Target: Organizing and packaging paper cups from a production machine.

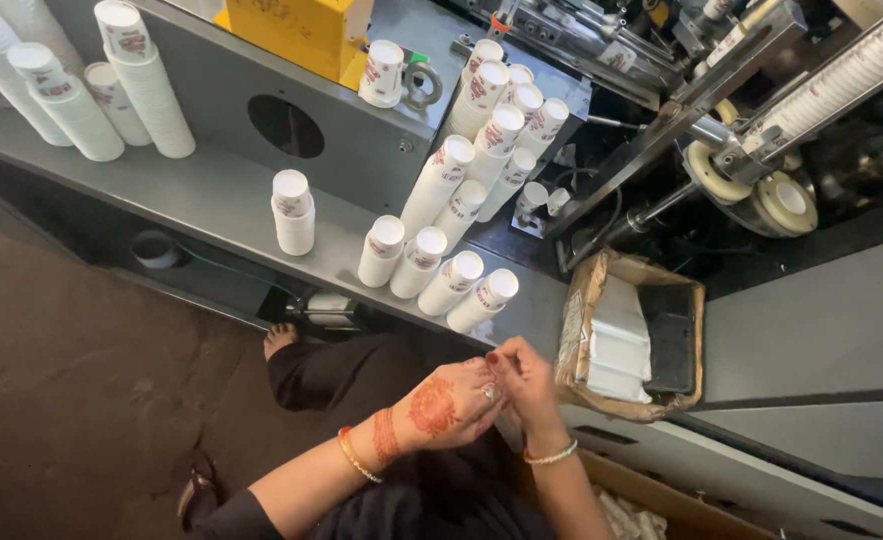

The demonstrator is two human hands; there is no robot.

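Far-left stacks: tall nested stacks of white printed paper cups [112,85] are seen lying on the grey metal counter [212,195].
Short stack: a small upright stack of paper cups [293,212] is set apart from the rest, mid-counter.
Nearest stacks: four leaning cup stacks [437,270] are placed at the counter's front edge, just above the hands.
Left hand [450,405]: henna-patterned and ringed, it is curled against the right hand; what is pinched cannot be told.
Right hand [527,385]: its fingers are closed against the left; anything held is hidden.
Handling: the cups are judged light, thin-walled and easily crushed; a stack is best gripped around its middle.
Cardboard box [630,340]: white sheets and a black tray are held in it.
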